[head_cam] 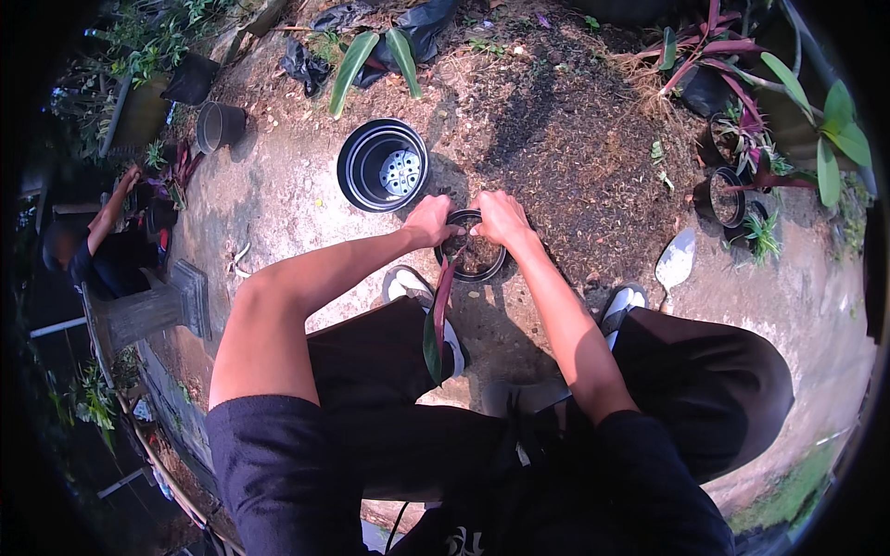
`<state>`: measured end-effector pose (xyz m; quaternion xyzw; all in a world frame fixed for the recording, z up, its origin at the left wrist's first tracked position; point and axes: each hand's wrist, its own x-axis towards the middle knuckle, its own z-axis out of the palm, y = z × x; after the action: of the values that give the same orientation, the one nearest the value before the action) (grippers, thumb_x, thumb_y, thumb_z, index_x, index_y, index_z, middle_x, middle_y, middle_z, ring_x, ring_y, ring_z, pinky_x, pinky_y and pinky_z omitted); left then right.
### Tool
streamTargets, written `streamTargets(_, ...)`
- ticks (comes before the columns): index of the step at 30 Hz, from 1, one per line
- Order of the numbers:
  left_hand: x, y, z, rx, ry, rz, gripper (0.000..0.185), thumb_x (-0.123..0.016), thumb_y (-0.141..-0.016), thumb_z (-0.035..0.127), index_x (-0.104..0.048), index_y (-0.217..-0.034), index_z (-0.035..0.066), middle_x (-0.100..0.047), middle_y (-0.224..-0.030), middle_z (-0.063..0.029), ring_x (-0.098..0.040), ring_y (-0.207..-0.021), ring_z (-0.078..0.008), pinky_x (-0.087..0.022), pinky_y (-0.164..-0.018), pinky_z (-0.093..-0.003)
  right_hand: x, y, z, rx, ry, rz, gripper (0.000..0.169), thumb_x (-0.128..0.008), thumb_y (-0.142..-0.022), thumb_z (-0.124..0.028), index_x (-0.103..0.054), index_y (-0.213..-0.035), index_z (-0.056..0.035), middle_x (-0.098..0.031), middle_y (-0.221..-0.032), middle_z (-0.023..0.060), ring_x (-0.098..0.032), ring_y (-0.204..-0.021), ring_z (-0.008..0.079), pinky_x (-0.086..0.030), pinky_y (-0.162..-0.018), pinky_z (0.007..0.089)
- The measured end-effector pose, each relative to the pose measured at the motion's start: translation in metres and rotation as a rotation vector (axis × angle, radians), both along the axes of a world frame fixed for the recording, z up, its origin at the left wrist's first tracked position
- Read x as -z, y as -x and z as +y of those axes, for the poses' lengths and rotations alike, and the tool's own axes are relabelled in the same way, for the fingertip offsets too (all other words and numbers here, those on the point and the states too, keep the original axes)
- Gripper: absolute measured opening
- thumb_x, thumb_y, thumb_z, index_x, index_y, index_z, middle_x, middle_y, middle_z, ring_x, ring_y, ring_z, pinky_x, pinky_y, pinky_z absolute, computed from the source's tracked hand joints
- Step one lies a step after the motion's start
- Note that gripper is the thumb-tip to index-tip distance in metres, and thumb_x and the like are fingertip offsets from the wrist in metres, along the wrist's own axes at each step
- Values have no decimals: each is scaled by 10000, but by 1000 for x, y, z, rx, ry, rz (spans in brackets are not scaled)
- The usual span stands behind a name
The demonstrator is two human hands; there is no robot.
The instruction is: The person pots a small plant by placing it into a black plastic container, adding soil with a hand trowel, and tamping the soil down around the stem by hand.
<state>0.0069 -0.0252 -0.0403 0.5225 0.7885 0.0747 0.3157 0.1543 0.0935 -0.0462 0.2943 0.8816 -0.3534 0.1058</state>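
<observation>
A round black plastic pot [492, 275] with soil stands on the ground between my feet. A plant cutting with long purple and green leaves [439, 320] rises from it and leans towards me. My left hand [431, 221] is at the pot's far left rim, thumb over the soil. My right hand [498, 217] lies at the far right rim, its thumb reaching inside as well. Whether the fingers grip the rim or press the soil cannot be told. Just beyond my left hand are nested empty black pots [345, 170] with a perforated bottom.
Loose soil [577, 146] spreads beyond my right hand. A trowel [676, 258] lies to the right, near small potted plants [723, 198]. Black plastic bags [306, 66] and cut leaves [356, 66] lie at the far side. Another person [104, 243] is at the left, by a stone-like pedestal [189, 299].
</observation>
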Motion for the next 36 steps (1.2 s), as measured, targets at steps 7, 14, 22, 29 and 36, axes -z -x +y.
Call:
streamTargets(7, 1, -3, -3, 6, 10, -12, 329, -839, -809, 284, -746, -951, 2, -716, -930, -252, -695, -963, -425, -538, -852, -508, 5, -3, -7, 160, -30, 74, 339, -915, -724, -236, -808, -1029, -132, -758, -968, 213, -740, -951, 380, -579, -851, 481)
streamTargets(14, 1, -12, 1, -64, -36, 54, 286, -848, -805, 250, -756, -971, 37, -726, -926, -246, -709, -954, -425, -560, -832, -494, 4, -6, -10, 181, -61, 55, 341, -897, -751, -226, -798, -1059, -120, -762, -939, 201, -743, -919, 377, -581, -822, 486)
streamTargets(22, 11, -3, -3, -43, 19, 7, 367, -855, -793, 270, -703, -1001, 9, -718, -986, -258, -699, -1000, -438, -566, -839, -499, 6, -2, -11, 247, 6, 14, 318, -867, -800, -272, -784, -1069, -124, -762, -969, 186, -737, -958, 377, -574, -857, 478)
streamTargets(29, 10, -2, 0, -6, 29, 7, 394, -851, -784, 245, -666, -1028, -3, -706, -1047, -259, -684, -1046, -448, -560, -885, -507, 7, -3, -17, 253, -16, 6, 315, -845, -823, -268, -779, -1099, -131, -760, -1001, 192, -730, -989, 381, -570, -881, 480)
streamTargets(36, 9, -9, -3, -83, 30, -13, 432, -857, -798, 283, -657, -1065, 8, -686, -1106, -264, -665, -1092, -452, -553, -914, -498, 9, -18, -22, 402, 8, 41, 283, -806, -859, -244, -781, -1120, -137, -759, -1017, 201, -722, -1002, 400, -562, -901, 491)
